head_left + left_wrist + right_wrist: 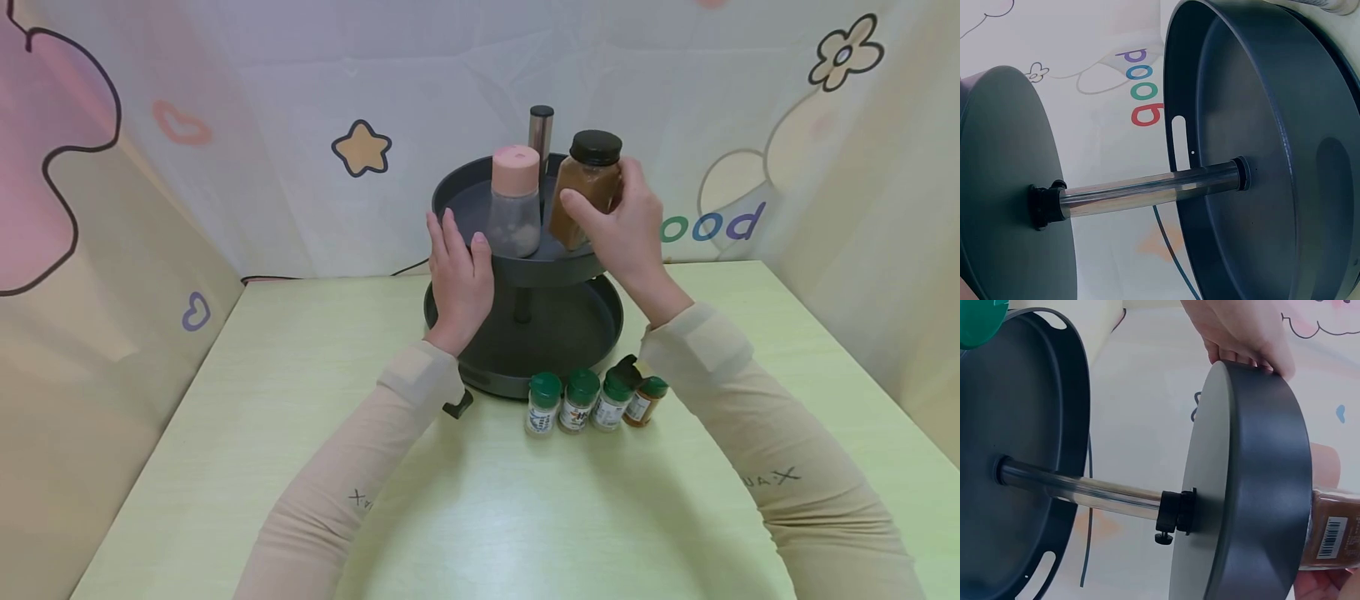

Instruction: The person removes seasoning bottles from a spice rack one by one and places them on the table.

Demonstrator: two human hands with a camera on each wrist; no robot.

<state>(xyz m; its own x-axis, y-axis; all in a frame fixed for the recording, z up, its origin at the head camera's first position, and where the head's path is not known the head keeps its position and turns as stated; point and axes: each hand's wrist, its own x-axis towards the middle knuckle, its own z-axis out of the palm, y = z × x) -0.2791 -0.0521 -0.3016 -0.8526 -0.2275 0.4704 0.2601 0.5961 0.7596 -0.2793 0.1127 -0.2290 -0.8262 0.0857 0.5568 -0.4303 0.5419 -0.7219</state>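
Pink-capped shaker beside held jar — rack

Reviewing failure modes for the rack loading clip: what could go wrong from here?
1. The right hand holds the brown spice jar close to the pink-capped shaker on the upper tray; a nudge might topple it.
2. The left hand only rests on the tray rim, so the tray could turn.

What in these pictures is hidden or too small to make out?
- Labels on the four small jars: too small, head view.
- Left hand: out of frame in the left wrist view.
- Brown jar: mostly hidden behind the upper tray, right wrist view.
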